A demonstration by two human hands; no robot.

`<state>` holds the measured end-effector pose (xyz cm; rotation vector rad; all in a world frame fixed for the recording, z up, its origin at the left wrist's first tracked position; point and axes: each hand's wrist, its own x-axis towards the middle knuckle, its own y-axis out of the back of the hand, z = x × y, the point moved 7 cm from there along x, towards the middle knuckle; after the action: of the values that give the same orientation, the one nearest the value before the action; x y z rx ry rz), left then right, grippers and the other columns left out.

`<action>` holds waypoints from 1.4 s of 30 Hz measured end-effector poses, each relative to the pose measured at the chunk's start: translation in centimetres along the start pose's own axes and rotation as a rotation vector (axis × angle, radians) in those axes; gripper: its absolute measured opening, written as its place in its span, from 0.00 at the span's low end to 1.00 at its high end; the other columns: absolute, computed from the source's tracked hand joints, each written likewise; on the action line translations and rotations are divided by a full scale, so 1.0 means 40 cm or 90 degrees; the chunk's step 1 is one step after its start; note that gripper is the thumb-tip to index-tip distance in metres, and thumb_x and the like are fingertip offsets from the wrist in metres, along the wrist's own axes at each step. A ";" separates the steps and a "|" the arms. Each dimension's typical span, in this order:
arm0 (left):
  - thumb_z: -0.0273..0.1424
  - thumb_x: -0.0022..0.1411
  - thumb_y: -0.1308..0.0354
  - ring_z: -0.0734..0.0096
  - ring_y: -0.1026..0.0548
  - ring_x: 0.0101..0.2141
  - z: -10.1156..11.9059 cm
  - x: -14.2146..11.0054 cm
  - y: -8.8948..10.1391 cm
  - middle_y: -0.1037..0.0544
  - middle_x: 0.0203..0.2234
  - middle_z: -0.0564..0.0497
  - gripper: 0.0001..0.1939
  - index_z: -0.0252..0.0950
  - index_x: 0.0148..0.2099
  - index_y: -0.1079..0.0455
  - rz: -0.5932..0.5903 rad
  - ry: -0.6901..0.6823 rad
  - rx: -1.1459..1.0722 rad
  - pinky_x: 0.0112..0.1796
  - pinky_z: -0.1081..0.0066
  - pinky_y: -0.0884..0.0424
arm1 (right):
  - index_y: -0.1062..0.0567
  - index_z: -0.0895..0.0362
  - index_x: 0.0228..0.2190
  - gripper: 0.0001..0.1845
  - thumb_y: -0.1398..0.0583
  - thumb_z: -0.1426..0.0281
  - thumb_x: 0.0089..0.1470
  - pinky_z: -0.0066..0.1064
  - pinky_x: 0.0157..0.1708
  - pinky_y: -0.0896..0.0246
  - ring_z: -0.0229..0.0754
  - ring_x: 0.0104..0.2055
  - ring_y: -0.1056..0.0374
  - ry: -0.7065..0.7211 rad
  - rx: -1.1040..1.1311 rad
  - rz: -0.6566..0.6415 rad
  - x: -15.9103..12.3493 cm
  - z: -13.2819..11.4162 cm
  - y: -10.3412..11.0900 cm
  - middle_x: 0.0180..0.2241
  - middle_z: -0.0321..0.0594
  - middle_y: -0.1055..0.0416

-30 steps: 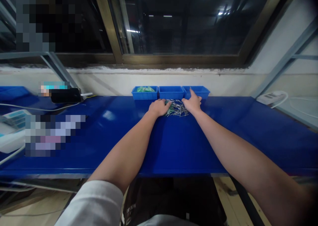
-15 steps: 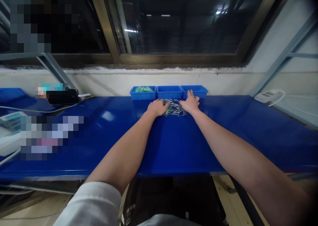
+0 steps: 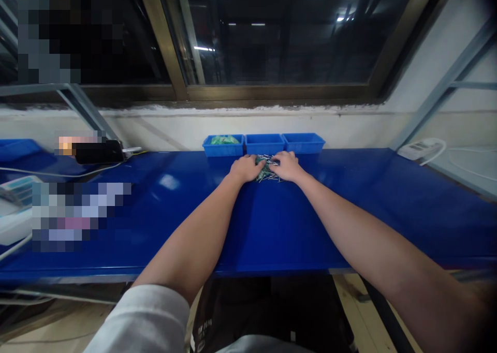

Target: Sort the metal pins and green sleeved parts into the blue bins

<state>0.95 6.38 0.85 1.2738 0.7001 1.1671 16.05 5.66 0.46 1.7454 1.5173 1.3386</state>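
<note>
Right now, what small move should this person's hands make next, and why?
Perhaps the right hand should close gently on a few thin metal pieces: it is at the right side of their loose pile, while the left hand is at the left side, next to some green material.

Through the head camera I have a glossy blue tabletop (image 3: 272, 229) running the full width of my view. Three blue plastic bins (image 3: 224, 150) stand side by side along its back edge, the leftmost with a green bag (image 3: 225, 140) in it. Just in front I make out a loose heap of slim metal pins (image 3: 274, 178), partly covered, with something green (image 3: 261, 174) among them. Toward the left I see a black phone (image 3: 101, 152), a white cable (image 3: 73, 172) and a pixelated item (image 3: 77, 218).
</note>
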 end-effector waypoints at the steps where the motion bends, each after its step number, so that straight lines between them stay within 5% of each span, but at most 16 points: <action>1: 0.49 0.70 0.60 0.46 0.26 0.54 0.000 0.000 0.000 0.26 0.56 0.35 0.31 0.34 0.58 0.31 -0.002 -0.001 0.003 0.52 0.53 0.30 | 0.19 0.53 0.43 0.16 0.38 0.61 0.54 0.51 0.54 0.40 0.57 0.54 0.37 0.009 -0.006 -0.012 0.000 -0.003 -0.003 0.51 0.47 0.26; 11: 0.49 0.69 0.59 0.45 0.26 0.54 0.002 -0.002 0.003 0.26 0.56 0.34 0.30 0.33 0.59 0.31 -0.003 -0.003 0.005 0.51 0.53 0.30 | 0.17 0.55 0.37 0.08 0.36 0.69 0.54 0.37 0.45 0.35 0.45 0.39 0.28 0.092 0.043 0.011 0.006 -0.014 0.009 0.37 0.44 0.21; 18: 0.50 0.70 0.60 0.46 0.27 0.55 0.002 -0.002 0.001 0.27 0.56 0.34 0.31 0.33 0.58 0.31 -0.007 -0.001 0.002 0.52 0.53 0.31 | 0.17 0.55 0.32 0.07 0.38 0.71 0.55 0.36 0.44 0.35 0.45 0.38 0.26 0.088 0.107 0.053 0.002 -0.013 0.024 0.34 0.42 0.20; 23: 0.49 0.70 0.61 0.45 0.27 0.55 0.002 0.000 -0.001 0.27 0.57 0.34 0.31 0.33 0.59 0.31 -0.003 -0.007 0.000 0.53 0.52 0.31 | 0.18 0.56 0.35 0.10 0.35 0.63 0.53 0.42 0.50 0.36 0.50 0.44 0.29 0.047 0.024 0.083 0.005 0.001 0.021 0.38 0.47 0.22; 31: 0.51 0.70 0.61 0.45 0.28 0.56 0.001 -0.001 -0.001 0.28 0.58 0.34 0.33 0.33 0.60 0.32 0.000 0.000 -0.008 0.54 0.51 0.33 | 0.19 0.55 0.29 0.08 0.38 0.67 0.56 0.41 0.46 0.35 0.49 0.41 0.28 0.020 0.021 0.040 0.010 0.012 0.011 0.34 0.45 0.22; 37: 0.49 0.71 0.60 0.52 0.28 0.56 0.008 -0.004 0.020 0.25 0.55 0.39 0.29 0.35 0.58 0.30 0.066 -0.012 -0.004 0.55 0.57 0.34 | 0.18 0.55 0.31 0.09 0.38 0.67 0.57 0.41 0.49 0.36 0.48 0.43 0.29 0.060 0.006 0.093 0.008 0.000 0.030 0.36 0.45 0.23; 42: 0.43 0.72 0.54 0.57 0.28 0.56 0.042 -0.016 0.046 0.26 0.56 0.42 0.24 0.35 0.60 0.32 0.138 -0.106 -0.023 0.56 0.61 0.34 | 0.18 0.55 0.31 0.09 0.39 0.67 0.58 0.37 0.45 0.36 0.45 0.38 0.28 0.111 0.128 0.147 -0.003 -0.029 0.061 0.32 0.42 0.22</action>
<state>1.79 5.02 2.86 1.4236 0.4237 1.2255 16.21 4.58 2.94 2.0263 1.6321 1.5306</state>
